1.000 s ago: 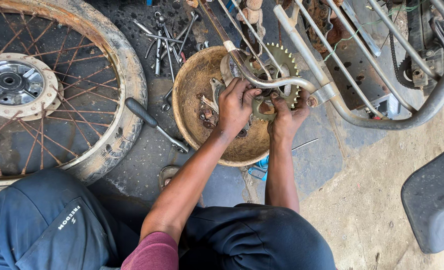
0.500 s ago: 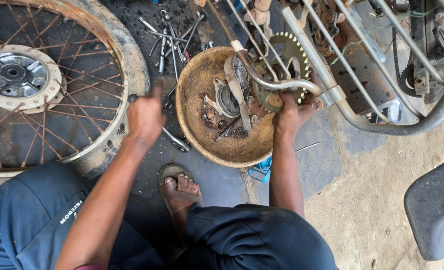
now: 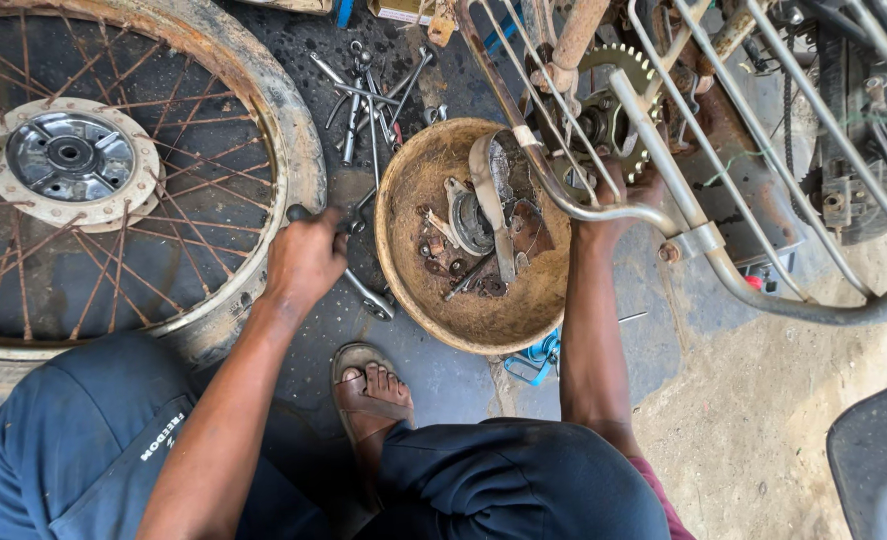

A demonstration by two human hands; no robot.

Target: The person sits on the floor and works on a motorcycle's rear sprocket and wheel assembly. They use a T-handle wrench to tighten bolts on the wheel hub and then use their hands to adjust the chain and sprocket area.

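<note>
Hands at the wrench and the sprocket

The left hand [image 3: 305,258] is closed around the handle of a long wrench [image 3: 363,292] lying on the oily floor [image 3: 443,385], between the spoked wheel [image 3: 113,170] and the rusty bowl [image 3: 423,190] of small parts. The right hand [image 3: 618,200] reaches under the bent chrome tube [image 3: 663,215] and rests against the toothed sprocket [image 3: 613,110] just past the bowl's far rim; whether its fingers clamp anything cannot be told. Loose spanners [image 3: 368,95] lie beyond the wrench

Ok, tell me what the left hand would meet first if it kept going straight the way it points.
Probably the rusty spoked wheel's rim: the left hand, closed on a dark-handled tool, points up-frame along the oily floor, and the rim curves just ahead. Depth is unclear.
</note>
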